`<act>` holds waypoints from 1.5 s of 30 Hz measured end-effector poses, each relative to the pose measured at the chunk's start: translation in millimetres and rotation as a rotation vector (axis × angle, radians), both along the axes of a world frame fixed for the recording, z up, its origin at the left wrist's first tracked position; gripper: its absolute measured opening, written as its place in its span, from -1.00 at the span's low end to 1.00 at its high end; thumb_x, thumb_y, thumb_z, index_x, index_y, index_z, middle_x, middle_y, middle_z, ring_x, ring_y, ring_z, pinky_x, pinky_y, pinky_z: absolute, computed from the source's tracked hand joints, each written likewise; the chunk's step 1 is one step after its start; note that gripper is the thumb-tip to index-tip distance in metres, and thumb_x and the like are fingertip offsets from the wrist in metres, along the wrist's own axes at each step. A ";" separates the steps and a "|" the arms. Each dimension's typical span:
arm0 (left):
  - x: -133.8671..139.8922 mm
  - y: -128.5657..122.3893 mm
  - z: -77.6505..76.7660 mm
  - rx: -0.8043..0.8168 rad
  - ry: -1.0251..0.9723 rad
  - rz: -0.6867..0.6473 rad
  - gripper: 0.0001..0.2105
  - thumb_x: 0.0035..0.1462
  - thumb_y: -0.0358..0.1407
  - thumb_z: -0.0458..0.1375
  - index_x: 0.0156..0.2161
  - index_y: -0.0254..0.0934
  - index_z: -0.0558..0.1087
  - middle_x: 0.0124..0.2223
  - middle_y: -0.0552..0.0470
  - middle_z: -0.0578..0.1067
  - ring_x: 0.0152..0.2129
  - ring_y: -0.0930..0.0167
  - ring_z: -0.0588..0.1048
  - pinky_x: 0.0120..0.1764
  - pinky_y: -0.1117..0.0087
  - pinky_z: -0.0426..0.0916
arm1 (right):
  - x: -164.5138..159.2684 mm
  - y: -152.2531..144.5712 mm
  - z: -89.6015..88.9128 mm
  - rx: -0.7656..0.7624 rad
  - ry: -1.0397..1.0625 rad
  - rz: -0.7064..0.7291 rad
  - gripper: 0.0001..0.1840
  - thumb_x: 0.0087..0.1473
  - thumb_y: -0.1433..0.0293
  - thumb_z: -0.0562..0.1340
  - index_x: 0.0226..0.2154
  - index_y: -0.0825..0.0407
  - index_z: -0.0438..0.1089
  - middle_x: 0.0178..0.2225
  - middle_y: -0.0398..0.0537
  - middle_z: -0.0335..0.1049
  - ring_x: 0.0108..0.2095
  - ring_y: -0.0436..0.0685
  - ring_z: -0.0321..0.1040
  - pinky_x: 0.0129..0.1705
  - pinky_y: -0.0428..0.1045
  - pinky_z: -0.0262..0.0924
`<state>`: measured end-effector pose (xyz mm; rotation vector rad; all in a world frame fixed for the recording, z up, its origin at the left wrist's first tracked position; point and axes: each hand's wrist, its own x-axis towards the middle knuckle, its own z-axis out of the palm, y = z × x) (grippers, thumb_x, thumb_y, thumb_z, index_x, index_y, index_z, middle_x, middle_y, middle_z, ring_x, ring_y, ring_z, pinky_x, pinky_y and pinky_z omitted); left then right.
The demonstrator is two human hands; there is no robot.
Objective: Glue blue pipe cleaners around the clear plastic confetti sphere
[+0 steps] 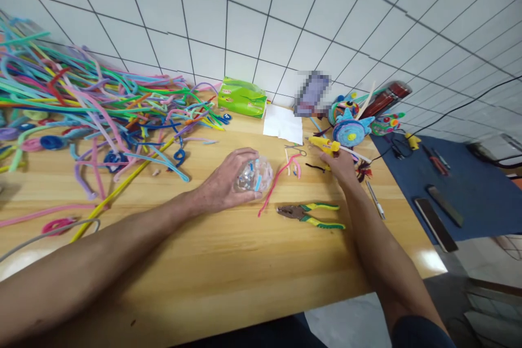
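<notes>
My left hand [229, 180] is wrapped round a clear plastic container [258, 175], which has small blue and whitish patches on it. My right hand [341, 165] grips a yellow glue gun [324, 144] lying near the back of the wooden table; its fingertips are partly hidden. Between the hands are a red pipe cleaner [276, 185], small pink and white scraps [294, 167] and a pair of scissors [297, 150]. Nearer to me lie pliers [310, 214] with yellow and green handles.
Tangled coloured pipe cleaners [101, 103] cover the left of the table [196, 283]. Along the wall stand a green tissue pack [242, 98], white paper [283, 124] and blue pipe-cleaner crafts [350, 130]. A pen [375, 200] lies right; a blue surface [468, 190] bears tools.
</notes>
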<state>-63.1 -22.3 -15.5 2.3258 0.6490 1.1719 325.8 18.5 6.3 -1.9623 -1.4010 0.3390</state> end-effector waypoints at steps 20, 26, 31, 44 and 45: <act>0.6 0.2 -0.5 -0.009 -0.063 -0.036 -0.21 0.21 -0.09 0.40 0.41 -0.14 0.12 0.27 -0.28 0.39 0.29 0.03 0.37 0.28 -0.17 0.40 | -85.9 -67.8 110.9 -0.237 0.167 0.779 -0.53 0.09 -0.10 0.45 -0.36 -0.02 0.60 -0.31 -0.05 0.58 -0.36 0.14 0.46 -0.32 -0.01 0.47; 1.1 -0.2 1.7 -0.019 -0.069 -0.034 -0.21 0.21 -0.08 0.40 0.40 -0.12 0.11 0.25 -0.28 0.39 0.27 0.02 0.39 0.25 -0.17 0.43 | -86.3 -65.5 101.2 -0.294 0.179 0.759 -0.50 0.13 -0.14 0.41 -0.27 -0.03 0.61 -0.38 -0.07 0.53 -0.38 0.14 0.44 -0.38 -0.03 0.44; 2.3 -0.5 1.2 -0.024 -0.084 -0.035 -0.22 0.20 -0.10 0.40 0.38 -0.14 0.12 0.25 -0.27 0.40 0.26 0.03 0.39 0.25 -0.16 0.43 | -87.7 -61.8 96.0 -0.288 0.183 0.764 -0.47 0.13 -0.14 0.40 -0.42 0.00 0.56 -0.41 -0.04 0.53 -0.38 0.13 0.44 -0.38 -0.04 0.43; 2.4 -0.7 -1.1 -0.077 -0.095 -0.036 -0.21 0.18 -0.09 0.42 0.39 -0.08 0.13 0.29 -0.26 0.39 0.29 0.00 0.39 0.27 -0.22 0.40 | -89.0 -57.2 92.5 -0.302 0.266 0.762 -0.55 0.09 -0.07 0.46 -0.31 -0.01 0.67 -0.31 0.02 0.66 -0.31 0.19 0.54 -0.30 -0.01 0.49; 2.5 -0.6 -1.3 -0.078 -0.098 -0.036 -0.21 0.18 -0.09 0.42 0.38 -0.09 0.13 0.29 -0.27 0.39 0.28 0.00 0.39 0.27 -0.21 0.40 | -89.8 -56.5 92.6 -0.302 0.276 0.769 -0.55 0.10 -0.06 0.46 -0.36 -0.01 0.66 -0.32 0.04 0.66 -0.32 0.19 0.54 -0.30 -0.01 0.49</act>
